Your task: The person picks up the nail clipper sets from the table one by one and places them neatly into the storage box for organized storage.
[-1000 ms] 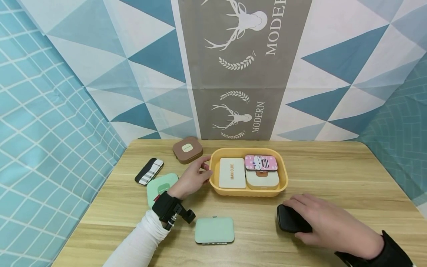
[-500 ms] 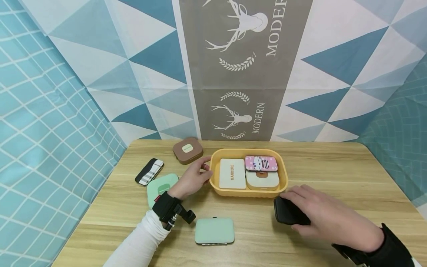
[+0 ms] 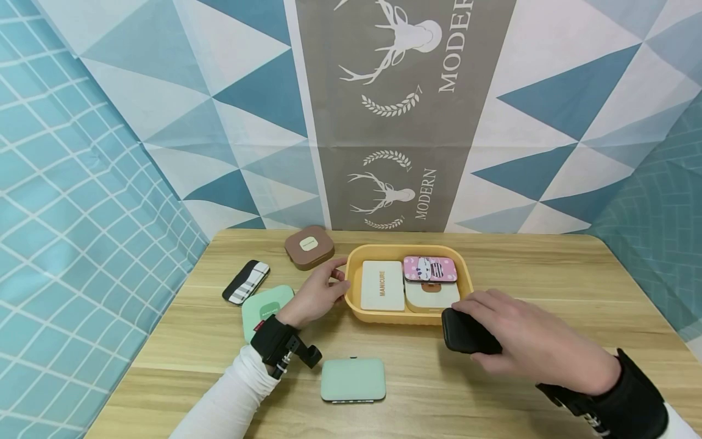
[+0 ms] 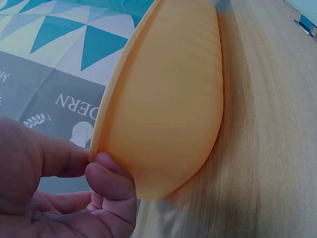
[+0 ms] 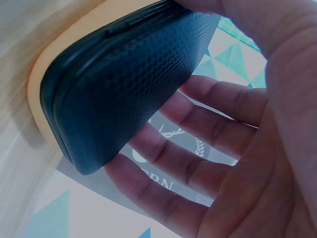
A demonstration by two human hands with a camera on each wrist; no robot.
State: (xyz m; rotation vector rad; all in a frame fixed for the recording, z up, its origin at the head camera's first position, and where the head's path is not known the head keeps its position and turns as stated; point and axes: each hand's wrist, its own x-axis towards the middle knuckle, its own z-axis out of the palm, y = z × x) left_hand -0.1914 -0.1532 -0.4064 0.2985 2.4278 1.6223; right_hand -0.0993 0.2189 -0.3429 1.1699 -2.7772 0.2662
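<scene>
My left hand (image 3: 318,294) pinches the left end of a yellow plastic basket (image 3: 373,316); in the left wrist view thumb and finger grip its rim (image 4: 106,106). Inside lie a white case marked MANICURE (image 3: 382,285), a cream case (image 3: 433,300) with a brown spot, and a pink cartoon tin (image 3: 429,269) on top of that one. My right hand (image 3: 518,338) holds a black case (image 3: 468,332) by its edges, raised near the basket's front right corner. The right wrist view shows the black case's (image 5: 119,84) dimpled surface, fingertips along one edge and the thumb at the other.
A brown case (image 3: 309,247), a black-and-white plaid case (image 3: 246,282) and a mint green case (image 3: 267,308) lie left of the basket, the last partly behind the left wrist. A pale green case (image 3: 353,379) lies in front. Patterned cloth hangs behind the wooden table (image 3: 548,274).
My right hand has moved up and left with the black case, from the table's right side to the basket's front right corner. The left hand stays on the basket.
</scene>
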